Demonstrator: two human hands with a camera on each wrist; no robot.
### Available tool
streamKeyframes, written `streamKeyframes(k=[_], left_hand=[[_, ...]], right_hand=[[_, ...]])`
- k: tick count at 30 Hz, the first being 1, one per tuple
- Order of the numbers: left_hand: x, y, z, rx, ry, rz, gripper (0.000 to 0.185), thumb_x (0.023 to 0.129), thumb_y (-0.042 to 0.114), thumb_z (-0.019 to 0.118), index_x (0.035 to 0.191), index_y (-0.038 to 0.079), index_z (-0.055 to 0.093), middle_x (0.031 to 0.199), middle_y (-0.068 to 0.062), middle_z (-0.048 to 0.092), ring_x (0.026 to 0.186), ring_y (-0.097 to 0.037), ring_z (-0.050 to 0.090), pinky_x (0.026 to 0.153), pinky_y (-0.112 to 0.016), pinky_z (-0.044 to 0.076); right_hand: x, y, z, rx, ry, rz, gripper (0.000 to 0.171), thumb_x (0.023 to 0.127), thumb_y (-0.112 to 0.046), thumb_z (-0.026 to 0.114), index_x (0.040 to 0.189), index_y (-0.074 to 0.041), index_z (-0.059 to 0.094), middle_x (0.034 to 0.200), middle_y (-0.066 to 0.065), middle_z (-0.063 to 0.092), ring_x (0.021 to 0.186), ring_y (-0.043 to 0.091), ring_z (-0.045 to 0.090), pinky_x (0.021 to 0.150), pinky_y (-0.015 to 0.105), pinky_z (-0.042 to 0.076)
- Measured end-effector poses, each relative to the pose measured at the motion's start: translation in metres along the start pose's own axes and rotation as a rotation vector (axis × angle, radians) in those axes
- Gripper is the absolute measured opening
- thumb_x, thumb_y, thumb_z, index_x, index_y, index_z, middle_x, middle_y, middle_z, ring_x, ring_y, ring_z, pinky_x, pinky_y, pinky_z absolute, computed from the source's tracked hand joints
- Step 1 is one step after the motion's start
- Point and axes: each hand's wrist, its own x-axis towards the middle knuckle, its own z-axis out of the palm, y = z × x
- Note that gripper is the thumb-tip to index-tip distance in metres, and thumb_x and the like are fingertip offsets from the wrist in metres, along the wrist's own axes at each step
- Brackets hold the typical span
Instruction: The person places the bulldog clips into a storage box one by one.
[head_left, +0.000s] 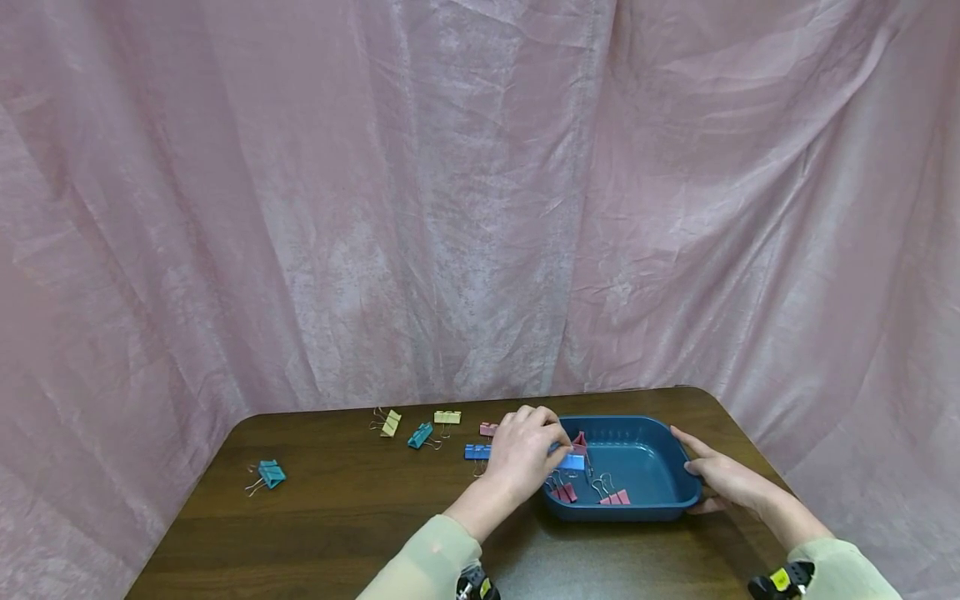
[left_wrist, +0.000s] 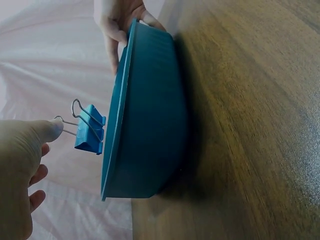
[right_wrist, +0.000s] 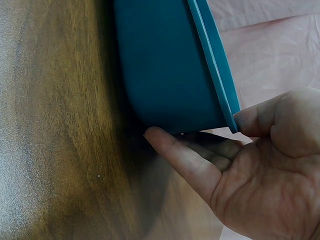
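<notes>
My left hand (head_left: 525,446) pinches a blue binder clip (head_left: 573,462) by a wire handle, over the left side of a dark blue plastic tray (head_left: 645,514). In the left wrist view the clip (left_wrist: 90,131) hangs beside the tray's rim, its body apart from my fingers. At the tray's right end my right hand (head_left: 723,477) grips it, thumb on the rim and fingers against the outer wall, as the right wrist view shows. Inside the tray lie pink binder clips (head_left: 615,497), several near its left side, partly behind my left hand.
On the brown wooden table (head_left: 337,533), left of the tray, lie another blue clip (head_left: 477,452), a pink clip (head_left: 487,429), two yellow clips (head_left: 447,417) and two teal clips (head_left: 272,473). A pink curtain (head_left: 480,208) hangs behind the table.
</notes>
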Motion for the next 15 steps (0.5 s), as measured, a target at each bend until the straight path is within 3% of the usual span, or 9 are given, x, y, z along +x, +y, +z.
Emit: streamKeyframes(k=[6, 15], left_hand=[[-0.0007, 0.0015, 0.0008, 0.0, -0.003, 0.0, 0.007, 0.09, 0.038, 0.08, 0.093, 0.032, 0.081, 0.106, 0.009, 0.067, 0.1, -0.013, 0.06, 0.085, -0.031, 0.05], [-0.0047, -0.0017, -0.0019, -0.003, -0.047, -0.026, 0.034, 0.091, 0.051, 0.074, 0.122, 0.035, 0.076, 0.115, 0.009, 0.066, 0.105, -0.013, 0.059, 0.089, -0.032, 0.049]], right_hand=[[0.0005, 0.0005, 0.0001, 0.0, -0.001, -0.007, 0.07, 0.104, -0.002, 0.032, 0.164, -0.011, -0.002, 0.158, 0.041, -0.012, 0.133, 0.072, 0.023, 0.085, 0.062, 0.055], [0.0005, 0.0007, 0.0002, 0.001, -0.001, -0.008, 0.07, 0.103, -0.001, 0.032, 0.164, -0.011, -0.002, 0.158, 0.041, -0.012, 0.133, 0.072, 0.023, 0.084, 0.062, 0.055]])
